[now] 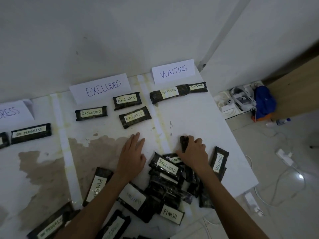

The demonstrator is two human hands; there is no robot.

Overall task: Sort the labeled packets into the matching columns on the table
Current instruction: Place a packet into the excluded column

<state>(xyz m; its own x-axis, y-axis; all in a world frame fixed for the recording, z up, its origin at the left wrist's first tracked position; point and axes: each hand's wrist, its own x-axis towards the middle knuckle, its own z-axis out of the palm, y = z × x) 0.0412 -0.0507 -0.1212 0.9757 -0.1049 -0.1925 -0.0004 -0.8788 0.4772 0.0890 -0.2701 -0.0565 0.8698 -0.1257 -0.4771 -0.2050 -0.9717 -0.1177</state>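
Observation:
My right hand (194,152) grips a dark packet (184,143) held on edge above the pile; its label is hidden. My left hand (132,156) rests flat on the table (198,118), fingers apart, holding nothing. A pile of dark packets (169,183) lies in front of me, topped by one marked EXCLUDED (166,165). A WAITING packet (219,161) lies to the right of the pile. Paper signs read EXCLUDED (101,87) and WAITING (173,71). Three EXCLUDED packets (127,100) lie under their sign, two WAITING packets (168,94) under theirs.
A partly cut-off sign (12,112) at the left has an ON PROGRESS packet (31,132) below it. White tape strips (65,152) divide the columns. FINISH packets (96,185) lie near me. Beyond the table's right edge, cables, a power strip (284,156) and a blue bag (264,102) lie on the floor.

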